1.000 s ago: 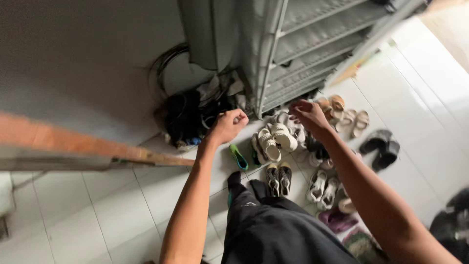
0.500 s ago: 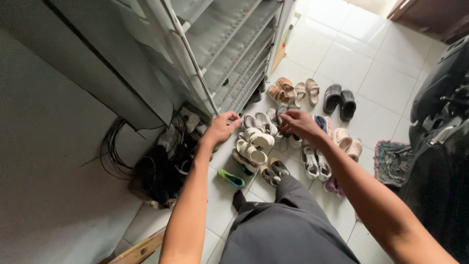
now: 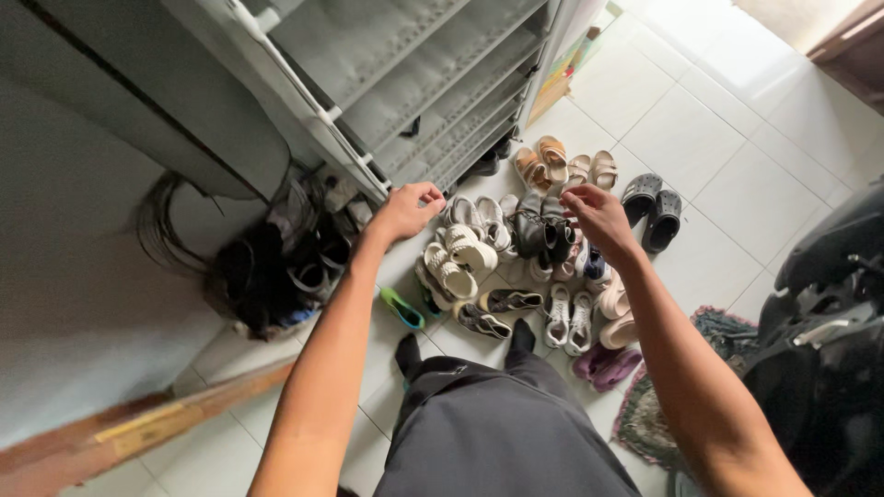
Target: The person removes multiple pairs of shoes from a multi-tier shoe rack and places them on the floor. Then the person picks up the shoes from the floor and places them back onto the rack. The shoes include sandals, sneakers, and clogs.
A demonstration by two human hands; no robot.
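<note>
Above the pile of mixed shoes [image 3: 516, 267] at frame centre, the left hand [image 3: 405, 212] curls empty, fingers pressed together; the right hand [image 3: 599, 219] hovers, fingers loosely bent, beside the grey metal shoe rack [image 3: 405, 83].

Bare forearms (no sleeves in view), dark grey trousers [image 3: 497, 433], black socks [image 3: 521, 335].

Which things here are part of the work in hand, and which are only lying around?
In hand: left hand, right hand, shoes on the floor, grey shoe rack.
Lying about: cables, rug, black scooter.
</note>
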